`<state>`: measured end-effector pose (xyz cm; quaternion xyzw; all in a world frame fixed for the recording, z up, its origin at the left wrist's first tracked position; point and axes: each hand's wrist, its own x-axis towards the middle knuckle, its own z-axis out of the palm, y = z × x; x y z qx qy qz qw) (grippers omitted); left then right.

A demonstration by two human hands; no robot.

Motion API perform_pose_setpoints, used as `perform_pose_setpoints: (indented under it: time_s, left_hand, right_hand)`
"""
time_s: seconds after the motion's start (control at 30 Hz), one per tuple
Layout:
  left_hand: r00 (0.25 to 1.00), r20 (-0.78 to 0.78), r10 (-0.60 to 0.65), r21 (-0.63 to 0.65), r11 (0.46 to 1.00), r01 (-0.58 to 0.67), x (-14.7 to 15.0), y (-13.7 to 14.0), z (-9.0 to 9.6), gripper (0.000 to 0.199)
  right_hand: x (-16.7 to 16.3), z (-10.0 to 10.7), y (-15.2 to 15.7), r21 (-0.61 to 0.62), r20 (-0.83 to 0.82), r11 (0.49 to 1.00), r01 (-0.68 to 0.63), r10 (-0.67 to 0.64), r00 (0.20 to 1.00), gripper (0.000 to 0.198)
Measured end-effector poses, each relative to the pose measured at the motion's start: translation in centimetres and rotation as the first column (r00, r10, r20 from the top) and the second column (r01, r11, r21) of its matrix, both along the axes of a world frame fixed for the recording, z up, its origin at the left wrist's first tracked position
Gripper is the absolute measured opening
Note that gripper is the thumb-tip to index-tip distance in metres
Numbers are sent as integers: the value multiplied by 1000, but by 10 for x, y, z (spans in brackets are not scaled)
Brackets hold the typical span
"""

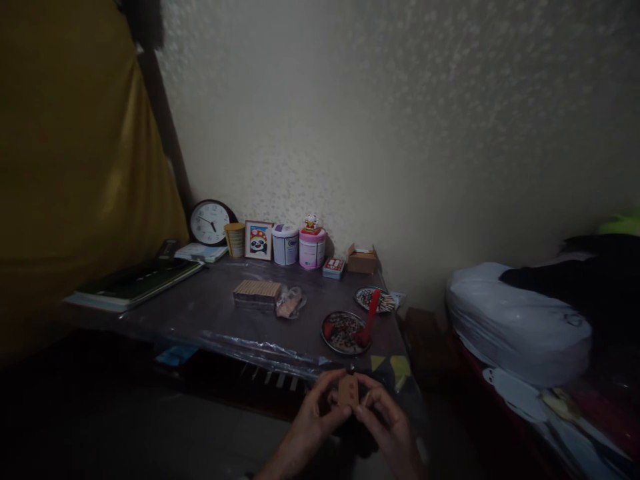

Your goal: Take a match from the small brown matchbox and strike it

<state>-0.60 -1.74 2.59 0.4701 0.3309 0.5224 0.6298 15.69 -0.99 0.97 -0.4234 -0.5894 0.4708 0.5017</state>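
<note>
At the near edge of the desk [210,320], the left hand [317,410] and the right hand [387,420] support one small brown box [349,392]. Left hand: thumb and fingers closed on the left side of the box. Right hand: thumb and fingers closed on the right side. Dark marks show on the box face.

Beyond the hands, a round plate [346,353] rests on the desk. A red spoon [371,312] leans over its right side. The plate contents appear to be dark-tipped sticks, but the light is too dim to confirm this. Behind it, a second plate [356,299] carries similar pieces. To the left, a clear bag [291,303] sits against the right end of a block [257,293]. A green book [135,283] lies at the far left.

Along the wall [400,133], from right to left, stand an open carton [362,260], a flat tin [333,268], a pink can [312,250] topped by a figurine [311,224], a white can [285,245], a picture [259,241], a yellow cup [235,240] and a clock [210,222].
</note>
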Motion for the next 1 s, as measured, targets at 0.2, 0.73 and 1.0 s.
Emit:
perform_pose_setpoints:
  time_s: [0.2, 0.73, 1.0]
  left_hand:
    - [1000, -20, 5, 42, 999, -4, -1, 4, -13, 53]
    - [1000, -1, -20, 52, 998, 20, -1, 3, -11, 49]
    - [999, 50, -12, 14, 1000, 12, -1, 1, -8, 43]
  right_hand:
    - [0, 2, -1, -5, 12, 1000, -8, 8, 1000, 27]
    - [1, 12, -3, -34, -29, 999, -15, 14, 999, 21]
    - [1, 22, -6, -80, -102, 995, 64, -72, 992, 20]
